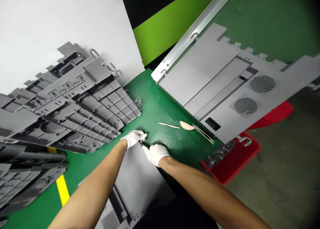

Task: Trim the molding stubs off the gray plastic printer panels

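Many big gray sheets (100, 99) stand close together at nine o'clock, with their bumpy ribs showing. More gray parts (27, 179) lie at eight o'clock, and a yellow stripe (62, 190) runs on the green table (157, 102) just beside them. One flat gray panel (138, 175) sits at six o'clock, under the arms, and both hands are at its far end. The left hand (133, 139) has a white glove. Its fingers are close together at that end, but I cannot tell if they pinch something. The right hand (157, 154), in a white glove too, is at six o'clock and pinches a small dark thing (145, 144) by its fingertips. Near four o'clock are a thin stick (168, 124), a pale round-edged piece (187, 125) and silver tweezers (204, 134). The tweezers touch the pale piece. A large gray panel with two round grilles (217, 79) leans at three o'clock. At four o'clock, a red tray (236, 165) holds lots of tiny metal bits (221, 153).
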{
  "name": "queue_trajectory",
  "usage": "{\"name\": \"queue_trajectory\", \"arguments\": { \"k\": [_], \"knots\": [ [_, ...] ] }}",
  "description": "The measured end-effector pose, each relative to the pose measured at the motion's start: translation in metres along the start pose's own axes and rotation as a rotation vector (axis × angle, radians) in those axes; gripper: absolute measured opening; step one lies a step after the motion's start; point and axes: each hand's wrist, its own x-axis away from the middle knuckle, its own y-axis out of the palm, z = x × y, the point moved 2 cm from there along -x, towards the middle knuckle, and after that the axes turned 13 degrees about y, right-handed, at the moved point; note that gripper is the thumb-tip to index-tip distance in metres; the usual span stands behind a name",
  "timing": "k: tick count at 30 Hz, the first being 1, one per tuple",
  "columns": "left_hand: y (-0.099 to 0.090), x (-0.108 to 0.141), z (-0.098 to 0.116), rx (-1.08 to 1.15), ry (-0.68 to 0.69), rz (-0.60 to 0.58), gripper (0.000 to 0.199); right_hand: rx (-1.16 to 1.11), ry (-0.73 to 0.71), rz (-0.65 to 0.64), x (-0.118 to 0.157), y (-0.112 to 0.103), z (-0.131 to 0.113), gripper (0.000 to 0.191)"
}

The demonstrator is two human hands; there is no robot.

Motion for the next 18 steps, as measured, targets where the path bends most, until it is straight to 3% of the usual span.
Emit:
{"name": "queue_trajectory", "arguments": {
  "k": [3,5,7,8,9,12,14,15,16,18],
  "knots": [
    [-0.011,0.008,0.012,-0.034,0.039,0.131,0.058,-0.040,0.044,-0.018,0.008,-0.006,0.021,0.078],
    [-0.011,0.017,0.031,-0.128,0.075,0.293,0.053,-0.177,0.132,-0.029,0.022,-0.009,0.047,0.083],
    [0.007,0.026,0.060,-0.247,0.085,0.496,0.049,-0.387,0.222,-0.020,0.041,-0.007,0.081,0.080],
    [0.025,0.029,0.076,-0.267,0.083,0.568,0.047,-0.499,0.269,-0.005,0.053,-0.004,0.099,0.077],
    [0.050,0.031,0.093,-0.217,0.087,0.555,0.046,-0.603,0.345,-0.011,0.065,0.001,0.118,0.074],
    [0.142,0.031,0.143,0.145,0.225,0.190,0.045,-0.896,0.669,-0.104,0.100,0.025,0.170,0.066],
    [0.179,0.031,0.163,0.199,0.313,0.037,0.044,-1.027,0.818,-0.140,0.119,0.042,0.196,0.062],
    [0.182,0.030,0.165,0.124,0.363,0.053,0.048,-1.064,0.857,-0.141,0.126,0.048,0.206,0.061],
    [0.173,0.030,0.161,-0.014,0.399,0.134,0.052,-1.075,0.884,-0.134,0.132,0.051,0.214,0.061],
    [0.128,0.030,0.138,-0.404,0.366,0.421,0.053,-1.018,0.854,-0.079,0.139,0.050,0.221,0.061]
  ]
}}
